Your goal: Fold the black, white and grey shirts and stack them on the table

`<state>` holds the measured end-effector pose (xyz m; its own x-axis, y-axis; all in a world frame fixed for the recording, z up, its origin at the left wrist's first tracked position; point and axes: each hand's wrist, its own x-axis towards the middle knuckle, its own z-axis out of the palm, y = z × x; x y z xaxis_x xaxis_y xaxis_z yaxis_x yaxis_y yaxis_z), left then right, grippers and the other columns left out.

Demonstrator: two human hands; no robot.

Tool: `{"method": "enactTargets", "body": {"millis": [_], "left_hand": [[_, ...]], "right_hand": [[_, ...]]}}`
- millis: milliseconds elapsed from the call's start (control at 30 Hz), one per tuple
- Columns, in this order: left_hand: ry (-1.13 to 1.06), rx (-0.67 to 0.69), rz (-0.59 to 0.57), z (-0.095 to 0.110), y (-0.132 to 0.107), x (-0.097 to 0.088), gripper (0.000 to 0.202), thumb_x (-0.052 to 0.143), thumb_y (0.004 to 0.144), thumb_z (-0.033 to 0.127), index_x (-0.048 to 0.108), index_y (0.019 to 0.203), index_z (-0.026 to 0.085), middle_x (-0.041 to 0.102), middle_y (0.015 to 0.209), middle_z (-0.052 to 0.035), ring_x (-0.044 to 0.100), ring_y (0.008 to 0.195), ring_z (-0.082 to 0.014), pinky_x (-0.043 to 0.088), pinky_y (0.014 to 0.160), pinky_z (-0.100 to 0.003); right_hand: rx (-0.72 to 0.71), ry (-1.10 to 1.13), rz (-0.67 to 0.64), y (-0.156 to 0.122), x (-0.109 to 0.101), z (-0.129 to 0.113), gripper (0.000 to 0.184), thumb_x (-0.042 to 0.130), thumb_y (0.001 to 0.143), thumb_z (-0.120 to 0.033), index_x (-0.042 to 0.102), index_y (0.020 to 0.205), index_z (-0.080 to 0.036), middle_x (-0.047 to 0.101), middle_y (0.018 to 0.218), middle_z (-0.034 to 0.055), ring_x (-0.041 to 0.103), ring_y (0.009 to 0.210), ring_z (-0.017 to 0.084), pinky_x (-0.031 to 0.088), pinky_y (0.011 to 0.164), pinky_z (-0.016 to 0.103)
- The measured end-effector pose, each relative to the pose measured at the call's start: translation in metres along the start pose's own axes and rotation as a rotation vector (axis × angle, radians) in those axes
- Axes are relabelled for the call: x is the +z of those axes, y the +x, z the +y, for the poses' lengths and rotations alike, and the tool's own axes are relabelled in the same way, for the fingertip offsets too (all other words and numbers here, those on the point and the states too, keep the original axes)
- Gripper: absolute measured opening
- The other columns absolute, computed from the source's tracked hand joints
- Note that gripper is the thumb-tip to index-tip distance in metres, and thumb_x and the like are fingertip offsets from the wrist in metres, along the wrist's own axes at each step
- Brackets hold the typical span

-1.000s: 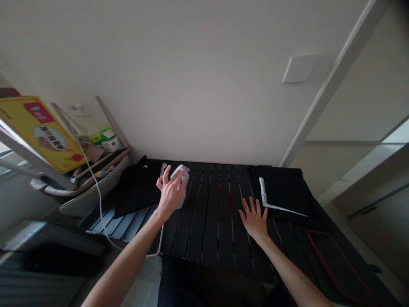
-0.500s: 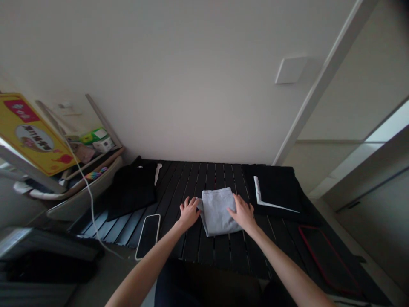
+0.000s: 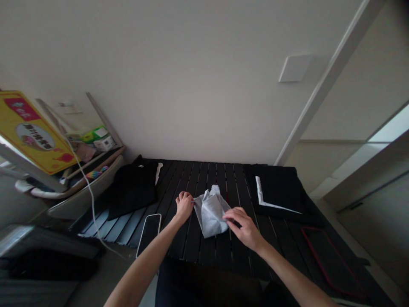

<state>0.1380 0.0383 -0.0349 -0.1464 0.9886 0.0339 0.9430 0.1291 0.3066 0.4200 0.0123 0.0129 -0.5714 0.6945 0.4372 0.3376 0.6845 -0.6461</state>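
A light grey cloth (image 3: 211,209) lies bunched up in the middle of a black slatted table (image 3: 198,243). My left hand (image 3: 184,205) is closed in a pinch on the cloth's left edge. My right hand (image 3: 243,226) is closed on the cloth's right lower edge, thumb and fingers pinching the fabric. The cloth's top is lifted into a peak between the two hands.
A phone (image 3: 149,232) lies face up at the table's front left. A folded black garment (image 3: 132,189) sits at the left, another black garment with a white stripe (image 3: 277,194) at the right. A cluttered cart with a yellow box (image 3: 30,134) stands left, a white cable (image 3: 92,204) hanging.
My left hand carried the grey cloth from the black garment to the table's middle and laid it flat. Both hands then pinched its edges and lifted it into a peak.
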Motion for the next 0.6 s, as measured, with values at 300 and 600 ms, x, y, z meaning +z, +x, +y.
{"method": "enactTargets", "body": {"millis": [300, 600], "left_hand": [[-0.087, 0.09, 0.037, -0.002, 0.0, -0.014, 0.025, 0.049, 0.076, 0.006, 0.06, 0.09, 0.024, 0.061, 0.117, -0.0039, 0.036, 0.125, -0.0251, 0.03, 0.097, -0.045], [-0.302, 0.479, 0.013, 0.033, -0.021, -0.047, 0.02, 0.047, 0.077, 0.006, 0.057, 0.083, 0.022, 0.065, 0.108, -0.0038, 0.044, 0.121, -0.0209, 0.029, 0.103, -0.037]], "right_hand": [[0.307, -0.008, -0.204, -0.007, 0.005, 0.023, 0.02, 0.04, 0.079, -0.012, 0.057, 0.081, -0.022, 0.064, 0.077, -0.0007, 0.06, 0.074, 0.015, 0.045, 0.074, 0.029], [0.393, -0.038, 0.135, 0.029, 0.074, 0.023, 0.053, 0.059, 0.077, -0.041, 0.043, 0.123, -0.02, 0.06, 0.12, 0.0134, 0.063, 0.1, 0.026, 0.049, 0.083, 0.039]]}}
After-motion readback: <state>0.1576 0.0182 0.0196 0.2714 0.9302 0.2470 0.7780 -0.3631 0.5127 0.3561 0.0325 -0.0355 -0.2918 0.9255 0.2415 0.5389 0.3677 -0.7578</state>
